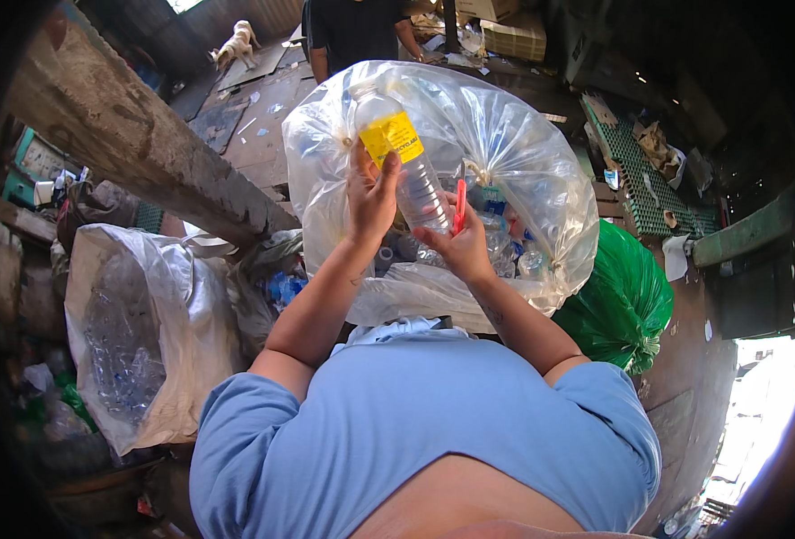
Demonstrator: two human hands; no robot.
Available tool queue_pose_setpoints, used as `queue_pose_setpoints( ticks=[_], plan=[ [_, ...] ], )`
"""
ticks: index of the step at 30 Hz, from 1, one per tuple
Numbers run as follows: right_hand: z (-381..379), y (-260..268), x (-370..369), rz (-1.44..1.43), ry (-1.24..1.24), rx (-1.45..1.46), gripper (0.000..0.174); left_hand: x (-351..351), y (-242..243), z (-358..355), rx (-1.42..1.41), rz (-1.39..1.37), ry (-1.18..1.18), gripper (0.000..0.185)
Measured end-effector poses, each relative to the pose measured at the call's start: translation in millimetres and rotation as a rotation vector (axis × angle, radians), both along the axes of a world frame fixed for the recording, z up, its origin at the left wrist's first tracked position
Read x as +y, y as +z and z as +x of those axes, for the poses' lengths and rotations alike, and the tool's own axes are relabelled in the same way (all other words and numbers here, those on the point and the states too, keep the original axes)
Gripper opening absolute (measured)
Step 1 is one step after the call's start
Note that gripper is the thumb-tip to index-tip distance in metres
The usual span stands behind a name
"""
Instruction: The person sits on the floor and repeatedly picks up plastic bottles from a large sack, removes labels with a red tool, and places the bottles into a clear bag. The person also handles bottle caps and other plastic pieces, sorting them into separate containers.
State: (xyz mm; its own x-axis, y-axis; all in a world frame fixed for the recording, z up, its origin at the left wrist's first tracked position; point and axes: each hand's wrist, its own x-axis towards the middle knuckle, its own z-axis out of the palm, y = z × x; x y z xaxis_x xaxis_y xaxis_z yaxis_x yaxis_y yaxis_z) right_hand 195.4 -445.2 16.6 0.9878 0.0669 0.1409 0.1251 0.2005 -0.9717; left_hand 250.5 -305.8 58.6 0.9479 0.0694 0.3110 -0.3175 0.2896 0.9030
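A clear plastic bottle (419,182) with a yellow printed label (392,138) is tilted, its neck up and to the left. My left hand (375,192) grips it by the label. Near the bottle's base, my right hand (461,246) holds a red-handled cutter (460,207), blade upward; its fingers also seem to touch the bottle. Both hands are over the mouth of a large clear plastic bag (532,145), knotted at points along its rim. Inside it lie several plastic bottles (498,249), partly hidden by my right hand and the bag's folds.
A white sack (198,337) of clear bottles stands at left, below a slanting wooden beam (168,148). A green plastic bag (623,296) sits at right. Beyond the clear bag are a person in a dark shirt (353,34) and a dog (237,46).
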Motion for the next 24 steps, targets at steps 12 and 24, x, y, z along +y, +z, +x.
queue_pose_setpoints(
  ticks=[12, 24],
  plan=[
    [0, 27, -84, -0.138, 0.463, 0.019, 0.058, 89, 20, 42, 0.258, 0.310, -0.953, 0.028],
    [-21, 68, -85, -0.670, 0.188, 0.013, 0.061, 59, 63, -19, -0.402, 1.425, -0.515, 0.055]
  ],
)
